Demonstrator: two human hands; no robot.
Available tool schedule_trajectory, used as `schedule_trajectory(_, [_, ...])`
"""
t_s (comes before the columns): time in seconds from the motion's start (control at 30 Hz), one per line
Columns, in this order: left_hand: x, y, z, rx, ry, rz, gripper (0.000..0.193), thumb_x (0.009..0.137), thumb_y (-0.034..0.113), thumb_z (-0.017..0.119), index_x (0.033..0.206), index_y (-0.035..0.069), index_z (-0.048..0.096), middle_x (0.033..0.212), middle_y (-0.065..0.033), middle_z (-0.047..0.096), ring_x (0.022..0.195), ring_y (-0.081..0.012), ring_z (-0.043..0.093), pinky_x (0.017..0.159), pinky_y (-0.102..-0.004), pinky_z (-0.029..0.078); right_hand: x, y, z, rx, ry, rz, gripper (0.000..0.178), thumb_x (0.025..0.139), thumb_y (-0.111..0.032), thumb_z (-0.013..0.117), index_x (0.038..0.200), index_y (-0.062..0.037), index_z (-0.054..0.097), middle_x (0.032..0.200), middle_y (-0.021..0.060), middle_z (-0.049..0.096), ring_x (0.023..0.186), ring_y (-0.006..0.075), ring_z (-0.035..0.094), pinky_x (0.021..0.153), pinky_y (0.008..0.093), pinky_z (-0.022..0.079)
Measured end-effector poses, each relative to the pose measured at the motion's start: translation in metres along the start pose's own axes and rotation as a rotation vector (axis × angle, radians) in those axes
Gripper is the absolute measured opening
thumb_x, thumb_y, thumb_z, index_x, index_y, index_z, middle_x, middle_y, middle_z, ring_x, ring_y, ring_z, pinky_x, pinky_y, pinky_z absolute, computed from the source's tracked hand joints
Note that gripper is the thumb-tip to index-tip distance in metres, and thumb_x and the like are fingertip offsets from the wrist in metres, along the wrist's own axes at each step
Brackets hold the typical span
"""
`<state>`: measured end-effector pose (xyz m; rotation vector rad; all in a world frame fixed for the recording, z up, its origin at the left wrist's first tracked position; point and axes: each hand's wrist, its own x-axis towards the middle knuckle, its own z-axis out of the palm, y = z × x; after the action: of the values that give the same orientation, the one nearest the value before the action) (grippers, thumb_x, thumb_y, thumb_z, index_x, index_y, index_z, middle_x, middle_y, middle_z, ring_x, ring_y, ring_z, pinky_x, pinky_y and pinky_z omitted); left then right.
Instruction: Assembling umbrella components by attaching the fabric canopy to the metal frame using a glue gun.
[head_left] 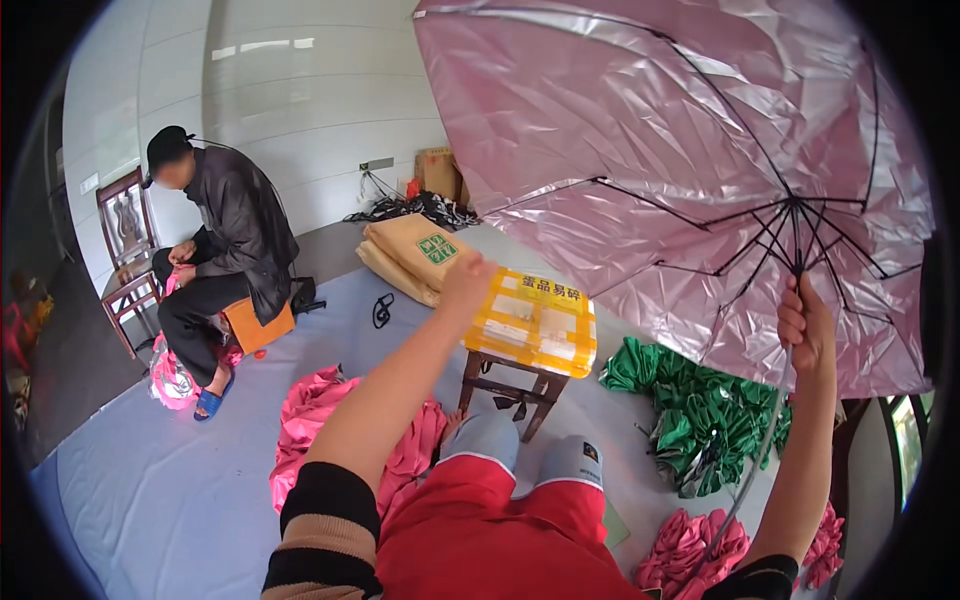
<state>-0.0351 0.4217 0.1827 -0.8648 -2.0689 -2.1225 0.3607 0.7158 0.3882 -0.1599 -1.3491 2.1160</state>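
Observation:
A large opened umbrella [620, 120] with a pinkish silver underside and dark ribs fills the upper right. My right hand [808, 325] is wrapped round its thin shaft, just below where the ribs meet. The shaft slants down past my right forearm. My left hand [470, 277] is raised in front of me, below the canopy's left edge and above the near left corner of a stool topped with yellow tape. It is smeared by motion, so its fingers do not show clearly.
The taped stool [530, 345] stands ahead beside a tan sack [410, 255]. Pink fabric [310, 415] lies at left, green folded umbrellas [710, 425] and more pink fabric [690, 550] at right. A seated person [235, 230] handles pink material near a wooden chair [127, 240].

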Motion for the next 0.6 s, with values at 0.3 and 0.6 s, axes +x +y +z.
schedule_trajectory(0.3, [0.053,0.143,-0.041,-0.083,0.290,0.194,0.031,0.093,0.024,0.052,0.088,-0.006,0.057,0.073,-0.0094,0.058,0.061,-0.0196,0.061,0.056,-0.0312,0.052,0.008,-0.009,-0.012,-0.562,0.279,-0.089,0.026,0.097,-0.033,0.049,0.091,-0.0088,0.056,0.058,-0.0045,0.040,0.039,0.0032,0.028,0.031,0.0213,0.018])
schedule_trajectory(0.6, [0.001,0.300,-0.015,0.034,-0.103,0.888,0.025,0.091,0.023,0.059,0.098,0.000,0.062,0.089,-0.0126,0.065,0.076,-0.0318,0.064,0.070,-0.0409,0.051,0.041,-0.029,-0.113,-1.388,0.632,-0.689,0.024,0.083,-0.018,0.065,0.076,-0.0037,0.047,0.053,0.0021,0.046,0.037,0.0102,0.041,0.034,0.0274,0.030])
